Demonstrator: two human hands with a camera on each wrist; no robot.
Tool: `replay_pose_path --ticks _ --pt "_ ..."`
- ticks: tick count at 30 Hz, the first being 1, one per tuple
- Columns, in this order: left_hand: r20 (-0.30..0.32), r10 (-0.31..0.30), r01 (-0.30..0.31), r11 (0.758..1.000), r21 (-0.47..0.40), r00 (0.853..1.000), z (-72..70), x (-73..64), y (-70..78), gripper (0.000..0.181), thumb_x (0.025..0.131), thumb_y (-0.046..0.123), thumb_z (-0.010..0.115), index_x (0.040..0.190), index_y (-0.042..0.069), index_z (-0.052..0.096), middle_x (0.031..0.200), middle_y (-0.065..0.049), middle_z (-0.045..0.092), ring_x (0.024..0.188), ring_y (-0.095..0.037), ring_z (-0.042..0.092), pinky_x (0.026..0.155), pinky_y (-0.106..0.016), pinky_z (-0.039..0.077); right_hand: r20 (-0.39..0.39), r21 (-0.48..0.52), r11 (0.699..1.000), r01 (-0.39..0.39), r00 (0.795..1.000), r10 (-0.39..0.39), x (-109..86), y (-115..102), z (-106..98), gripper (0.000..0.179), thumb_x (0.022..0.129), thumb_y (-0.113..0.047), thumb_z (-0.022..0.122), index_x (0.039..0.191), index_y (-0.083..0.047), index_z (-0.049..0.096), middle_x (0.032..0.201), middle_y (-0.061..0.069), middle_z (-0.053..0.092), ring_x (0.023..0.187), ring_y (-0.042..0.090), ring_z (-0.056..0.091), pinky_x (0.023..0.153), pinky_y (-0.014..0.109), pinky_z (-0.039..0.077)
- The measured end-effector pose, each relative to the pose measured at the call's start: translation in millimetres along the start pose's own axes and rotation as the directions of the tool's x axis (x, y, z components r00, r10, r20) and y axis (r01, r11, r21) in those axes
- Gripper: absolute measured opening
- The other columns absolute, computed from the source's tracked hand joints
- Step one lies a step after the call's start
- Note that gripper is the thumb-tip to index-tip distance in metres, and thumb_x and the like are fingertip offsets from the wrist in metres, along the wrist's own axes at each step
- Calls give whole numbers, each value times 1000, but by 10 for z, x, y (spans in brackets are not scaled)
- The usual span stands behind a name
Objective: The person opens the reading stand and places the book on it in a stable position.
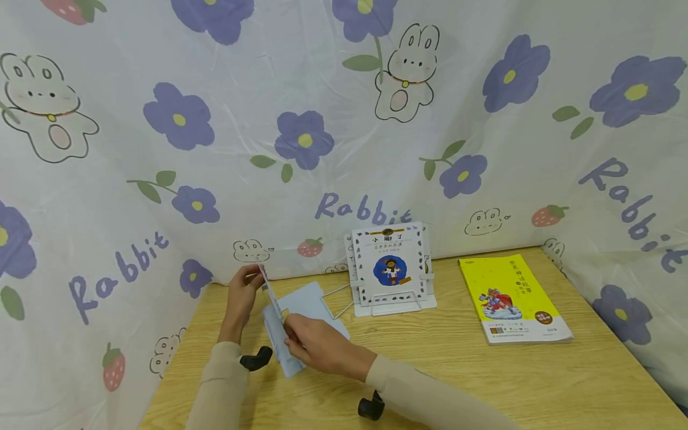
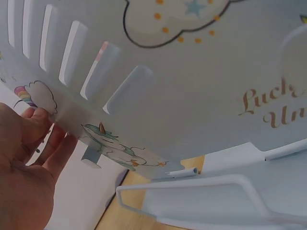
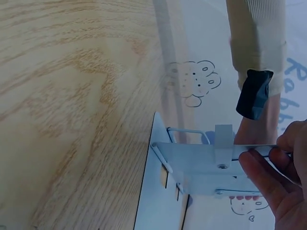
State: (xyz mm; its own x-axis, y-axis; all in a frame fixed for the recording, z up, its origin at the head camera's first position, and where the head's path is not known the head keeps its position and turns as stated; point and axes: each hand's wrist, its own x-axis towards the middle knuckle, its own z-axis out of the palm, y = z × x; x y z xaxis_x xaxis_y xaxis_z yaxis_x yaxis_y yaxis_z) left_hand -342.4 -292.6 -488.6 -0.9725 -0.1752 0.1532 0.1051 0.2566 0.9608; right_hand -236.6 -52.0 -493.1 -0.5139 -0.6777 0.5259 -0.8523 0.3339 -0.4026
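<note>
A light blue book stand [image 1: 314, 301] sits on the left part of the table, its base flat and its panel [image 2: 192, 96] raised edge-on to the head view. Slots, clouds and a unicorn decorate that panel. With thumb and fingers, my left hand [image 1: 244, 292] pinches the panel's edge beside the printed rainbow cloud. Across from it, my right hand [image 1: 325, 346] holds the near edge, its fingers [image 3: 261, 179] by a small bracket [image 3: 223, 146]. A wire loop [image 2: 192, 182] stands out near the base in the left wrist view.
Right of the blue stand, a white book stand [image 1: 395, 309] holds an upright picture book [image 1: 371, 263] with a blue circle on its cover. A yellow book [image 1: 491, 280] lies farther right on the wooden table [image 1: 430, 370]. A rabbit-print curtain [image 1: 242, 179] hangs behind.
</note>
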Motion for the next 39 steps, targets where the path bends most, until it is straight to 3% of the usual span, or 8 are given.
replay_pose_path --ticks 7,12,15,20,23,28,33,39 --pt "18 7 -7 1000 2 1000 12 1 49 38 112 11 53 146 -7 54 140 -26 58 111 -6 65 96 -14 53 -9 -59 998 9 1000 -10 65 38 37 5 111 -15 56 108 -12 53 87 -5 51 73 1 43 63 8 32" --pt "27 -27 27 999 22 999 19 -36 92 43 114 14 48 154 -3 49 151 -23 52 115 -6 60 112 -32 51 -20 -88 996 24 999 -26 89 70 55 4 110 -14 56 109 -12 53 88 -4 52 73 2 44 63 10 34" --pt "8 -40 40 999 23 999 39 -76 107 44 115 15 47 155 -1 46 154 -21 49 116 -5 57 115 -38 48 -20 -111 994 21 1000 -24 94 86 66 4 111 -14 56 109 -12 53 89 -4 53 73 2 45 64 11 34" --pt "-37 -24 24 1000 18 999 47 -184 87 41 114 18 50 149 -3 48 146 -18 51 110 0 57 101 -19 53 -21 -113 993 17 1000 -19 96 95 81 4 110 -14 57 110 -12 54 91 -5 56 74 1 46 65 10 35" --pt "-46 2 -2 1000 12 999 43 -284 96 38 113 18 51 143 -5 50 139 -17 54 106 4 58 92 -11 53 -29 -103 994 24 999 -27 96 96 85 5 110 -14 59 110 -11 55 92 -5 57 74 1 47 65 10 36" --pt "-45 27 -25 999 31 999 32 -562 168 35 113 19 53 138 -5 56 129 -10 61 99 5 64 91 -15 57 -24 -83 996 26 999 -28 110 82 89 6 109 -13 61 110 -12 55 91 -5 57 75 2 48 65 10 37" --pt "-29 58 -57 998 35 998 44 -852 254 33 112 19 56 135 -3 61 119 2 65 101 2 68 92 -14 57 -5 -52 998 -27 1000 27 116 71 74 7 110 -16 61 113 -11 58 96 -4 62 77 0 49 65 8 37" --pt "-15 114 -113 993 21 993 68 -1108 332 33 113 20 55 137 -3 59 127 -5 62 111 0 64 94 -13 55 -5 -42 998 -48 999 48 122 77 76 10 111 -20 60 116 -11 58 97 -2 63 77 1 49 66 9 36"
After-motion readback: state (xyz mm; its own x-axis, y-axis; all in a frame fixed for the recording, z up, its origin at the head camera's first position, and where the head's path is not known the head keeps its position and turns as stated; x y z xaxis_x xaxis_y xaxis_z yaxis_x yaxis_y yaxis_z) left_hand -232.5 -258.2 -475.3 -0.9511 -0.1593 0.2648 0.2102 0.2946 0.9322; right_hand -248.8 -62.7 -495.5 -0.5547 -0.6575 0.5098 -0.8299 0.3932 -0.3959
